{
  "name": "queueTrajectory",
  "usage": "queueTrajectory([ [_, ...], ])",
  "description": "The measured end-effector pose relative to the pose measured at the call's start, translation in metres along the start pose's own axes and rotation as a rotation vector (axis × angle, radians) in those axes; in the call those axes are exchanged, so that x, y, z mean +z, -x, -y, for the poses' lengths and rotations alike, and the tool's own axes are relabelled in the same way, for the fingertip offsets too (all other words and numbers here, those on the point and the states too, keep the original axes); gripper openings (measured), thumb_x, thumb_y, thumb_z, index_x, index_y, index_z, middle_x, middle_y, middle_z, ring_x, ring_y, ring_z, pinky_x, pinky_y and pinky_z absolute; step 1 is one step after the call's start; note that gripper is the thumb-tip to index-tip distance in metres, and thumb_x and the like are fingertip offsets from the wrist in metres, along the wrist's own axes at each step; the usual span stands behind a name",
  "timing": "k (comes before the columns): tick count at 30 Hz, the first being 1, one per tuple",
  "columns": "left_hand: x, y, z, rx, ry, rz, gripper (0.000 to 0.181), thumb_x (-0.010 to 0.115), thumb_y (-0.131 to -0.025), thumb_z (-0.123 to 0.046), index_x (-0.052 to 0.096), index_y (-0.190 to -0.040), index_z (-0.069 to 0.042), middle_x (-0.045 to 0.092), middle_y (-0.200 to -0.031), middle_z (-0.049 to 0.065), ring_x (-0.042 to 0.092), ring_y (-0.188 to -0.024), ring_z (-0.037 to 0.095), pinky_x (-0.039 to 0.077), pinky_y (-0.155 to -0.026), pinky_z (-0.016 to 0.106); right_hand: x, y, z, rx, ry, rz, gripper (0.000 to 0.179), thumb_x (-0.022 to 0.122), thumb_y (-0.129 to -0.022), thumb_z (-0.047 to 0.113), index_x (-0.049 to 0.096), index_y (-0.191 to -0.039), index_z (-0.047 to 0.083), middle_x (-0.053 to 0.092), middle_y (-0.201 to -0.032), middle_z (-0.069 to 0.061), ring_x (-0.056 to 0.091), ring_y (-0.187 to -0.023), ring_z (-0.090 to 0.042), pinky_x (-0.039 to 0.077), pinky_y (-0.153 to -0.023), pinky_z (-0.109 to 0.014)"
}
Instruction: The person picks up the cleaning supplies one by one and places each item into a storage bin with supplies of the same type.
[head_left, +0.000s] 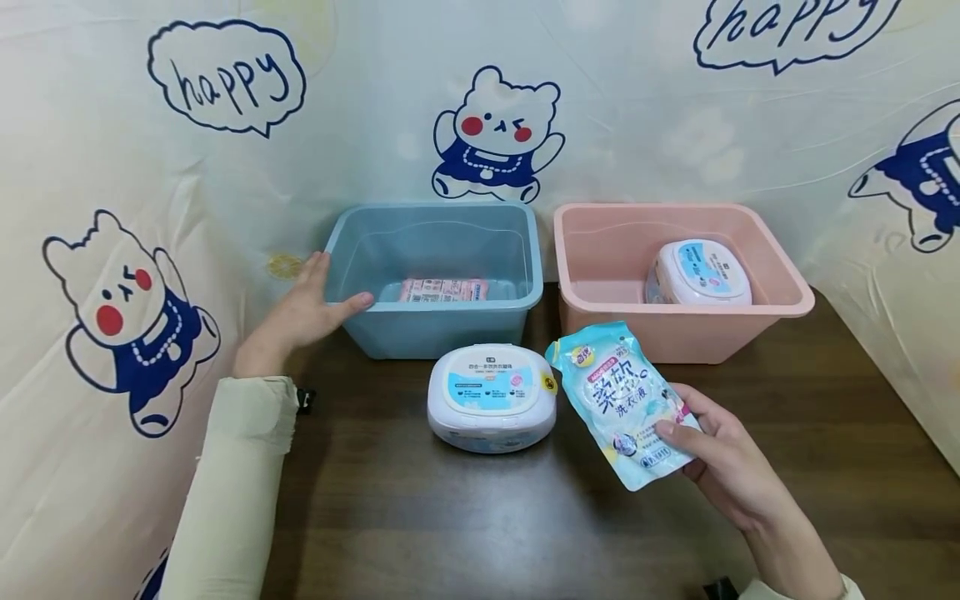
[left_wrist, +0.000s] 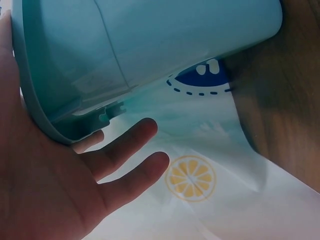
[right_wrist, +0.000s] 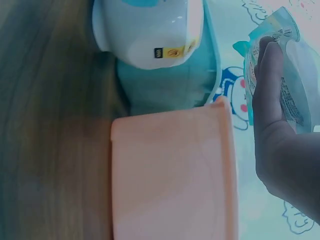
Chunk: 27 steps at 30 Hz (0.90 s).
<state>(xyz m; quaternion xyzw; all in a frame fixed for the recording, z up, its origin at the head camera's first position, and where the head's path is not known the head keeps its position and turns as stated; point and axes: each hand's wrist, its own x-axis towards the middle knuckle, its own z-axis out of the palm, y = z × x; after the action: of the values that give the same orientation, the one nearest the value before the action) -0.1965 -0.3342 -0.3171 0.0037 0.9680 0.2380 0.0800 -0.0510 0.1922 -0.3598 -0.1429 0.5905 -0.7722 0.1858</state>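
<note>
In my right hand (head_left: 723, 454) I hold a light-blue laundry detergent pouch (head_left: 626, 400), thumb on its printed front and fingers behind; it tilts above the table in front of the pink bin (head_left: 682, 337). My left hand (head_left: 303, 304) rests at the left front corner of the blue bin (head_left: 442, 329). Its thumb lies over the rim, while several fingers stretch out straight along the outside, as the left wrist view shows. A pink printed packet (head_left: 444, 289) lies inside the blue bin. One white lidded tub (head_left: 491, 400) stands on the table before it.
Another white lidded tub (head_left: 701, 271) sits in the right part of the pink bin. Both bins stand side by side at the back of the dark wooden table (head_left: 450, 533). A printed cloth (head_left: 637, 125) hangs behind them and along both sides.
</note>
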Motion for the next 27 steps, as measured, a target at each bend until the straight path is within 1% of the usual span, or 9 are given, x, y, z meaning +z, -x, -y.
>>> queueTrajectory([
  [6, 0.003, -0.003, -0.002, -0.001, -0.005, -0.005, 0.116, 0.048, -0.088, -0.08, -0.019, -0.159, -0.016, -0.021, -0.166, 0.009, 0.003, -0.148, 0.052, 0.014, -0.109, 0.074, 0.007, -0.009, 0.004, -0.047, -0.035, 0.018, 0.037, 0.039, -0.106, -0.002, 0.049, -0.14, 0.006, 0.069, -0.118, -0.015, 0.072, -0.098, -0.028, 0.059, -0.081, -0.041],
  [12, 0.002, -0.002, -0.001, -0.003, -0.001, -0.007, 0.119, 0.046, -0.086, -0.083, -0.019, -0.159, -0.014, -0.022, -0.166, 0.009, 0.003, -0.148, 0.051, 0.014, -0.11, 0.073, 0.016, -0.024, 0.011, -0.066, -0.065, 0.01, 0.036, 0.041, -0.106, -0.001, 0.049, -0.14, 0.006, 0.069, -0.12, -0.014, 0.072, -0.1, -0.029, 0.058, -0.083, -0.042],
  [16, 0.002, 0.0, 0.001, -0.007, 0.002, -0.009, 0.119, 0.047, -0.086, -0.082, -0.019, -0.159, -0.015, -0.023, -0.166, 0.007, 0.003, -0.148, 0.051, 0.014, -0.11, 0.073, 0.021, -0.034, 0.017, -0.081, -0.087, 0.029, 0.036, 0.042, -0.105, -0.002, 0.05, -0.139, 0.005, 0.069, -0.12, -0.014, 0.072, -0.1, -0.029, 0.056, -0.084, -0.043],
  [21, 0.002, 0.0, 0.001, -0.007, 0.007, -0.016, 0.118, 0.048, -0.087, -0.081, -0.018, -0.159, -0.015, -0.021, -0.166, 0.007, 0.003, -0.149, 0.049, 0.014, -0.11, 0.072, 0.026, -0.046, 0.024, -0.082, -0.076, 0.02, 0.034, 0.044, -0.105, -0.001, 0.051, -0.138, 0.006, 0.07, -0.12, -0.013, 0.072, -0.1, -0.029, 0.056, -0.084, -0.042],
  [27, 0.003, 0.0, 0.0, -0.015, 0.01, -0.017, 0.118, 0.048, -0.087, -0.081, -0.018, -0.159, -0.015, -0.022, -0.166, 0.007, 0.002, -0.149, 0.05, 0.014, -0.11, 0.073, 0.03, -0.065, 0.031, -0.061, -0.059, -0.007, 0.036, 0.047, -0.105, 0.002, 0.045, -0.141, 0.002, 0.07, -0.12, -0.013, 0.073, -0.099, -0.028, 0.057, -0.082, -0.042],
])
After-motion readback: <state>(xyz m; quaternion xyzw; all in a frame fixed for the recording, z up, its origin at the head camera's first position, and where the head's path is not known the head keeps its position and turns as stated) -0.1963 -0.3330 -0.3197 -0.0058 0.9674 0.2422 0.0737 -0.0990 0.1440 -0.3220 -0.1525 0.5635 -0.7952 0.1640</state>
